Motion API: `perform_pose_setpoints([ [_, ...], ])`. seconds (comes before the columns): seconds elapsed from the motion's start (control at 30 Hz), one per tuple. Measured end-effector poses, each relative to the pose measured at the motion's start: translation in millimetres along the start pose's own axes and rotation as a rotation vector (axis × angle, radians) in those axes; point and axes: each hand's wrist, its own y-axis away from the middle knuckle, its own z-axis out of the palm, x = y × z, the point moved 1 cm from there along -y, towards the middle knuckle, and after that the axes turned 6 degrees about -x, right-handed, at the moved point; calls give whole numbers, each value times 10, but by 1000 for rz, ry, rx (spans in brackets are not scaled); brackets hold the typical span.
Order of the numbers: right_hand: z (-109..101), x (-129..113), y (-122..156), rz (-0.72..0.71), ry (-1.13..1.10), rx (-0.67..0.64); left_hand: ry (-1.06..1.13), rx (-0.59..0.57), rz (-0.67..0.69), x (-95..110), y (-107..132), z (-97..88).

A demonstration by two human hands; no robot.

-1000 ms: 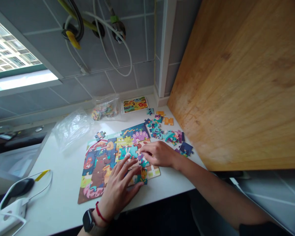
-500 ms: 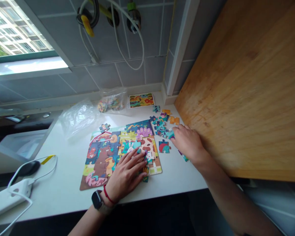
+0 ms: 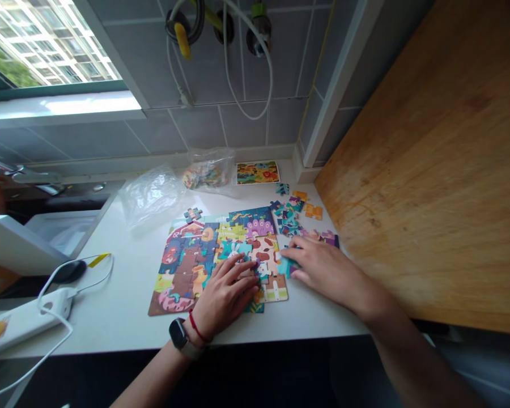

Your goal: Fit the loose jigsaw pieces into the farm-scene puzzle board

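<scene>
A colourful animal jigsaw puzzle (image 3: pixel 182 272) lies on the white counter, most of its pieces joined. My left hand (image 3: pixel 227 286) rests over its lower right part with fingers stretched out, hiding the pieces beneath. A dark green puzzle piece (image 3: pixel 255 308) sticks out past the puzzle's bottom edge beside my left thumb. At the puzzle's right edge, my right hand (image 3: pixel 323 269) pinches a teal puzzle piece (image 3: pixel 287 267) between thumb and fingers. Several loose puzzle pieces (image 3: pixel 289 218) lie in a pile beyond my right hand. One more loose piece (image 3: pixel 192 214) touches the upper left edge.
At the back lie a crumpled clear bag (image 3: pixel 151 195), a bag of puzzle pieces (image 3: pixel 208 175) and a picture card (image 3: pixel 257 173). A wooden panel (image 3: pixel 429 170) bounds the right side. On the left are a power strip (image 3: pixel 51 314) with a white cable and a sink (image 3: pixel 63 226).
My right hand has moved from the loose pile toward the puzzle's right edge, bringing a teal piece. My left hand stays on the puzzle. The view has shifted slightly left.
</scene>
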Motion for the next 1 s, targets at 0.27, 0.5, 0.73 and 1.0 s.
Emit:
perform_pose_setpoints([
  [0.27,99,-209,-94,-103,-40,-112,21,8,0,10,-19,-4],
  [0.5,137,-188,-104,-96,-38,-82,21,3,4,18,-34,-12],
  [0.73,122,-216,-102,-65,-29,-85,16,0,12,23,-31,-7],
  [1.0,127,-322,-118,-45,13,-77,18,-26,6,-2,-10,16],
])
